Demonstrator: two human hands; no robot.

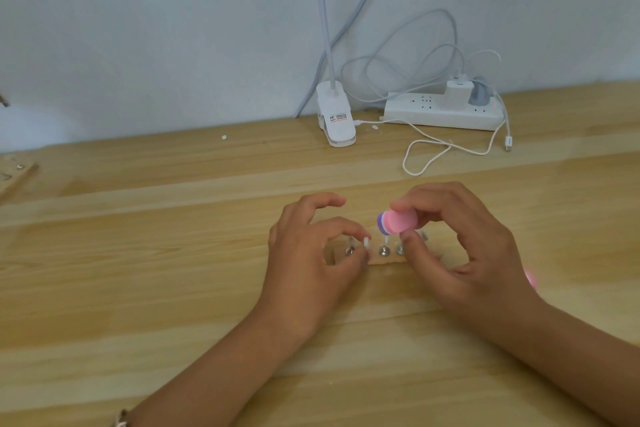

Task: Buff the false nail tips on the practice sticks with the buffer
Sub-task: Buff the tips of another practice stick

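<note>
Pink buffer (398,222) pinched by right hand (460,246).

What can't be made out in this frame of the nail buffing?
Head view:
1. Buffer: covers the tip beneath it, so contact is unclear.
2. Practice sticks: count unsure, since the left hand and right hand cover some.
3. Pink object beside the right wrist: blurred, partly behind the hand.
4. Wooden item: cut off by the left edge.

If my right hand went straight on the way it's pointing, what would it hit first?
Likely the white nail tip pinched by the left hand. The right hand aims its buffer leftward at it, though depth is unclear.
</note>
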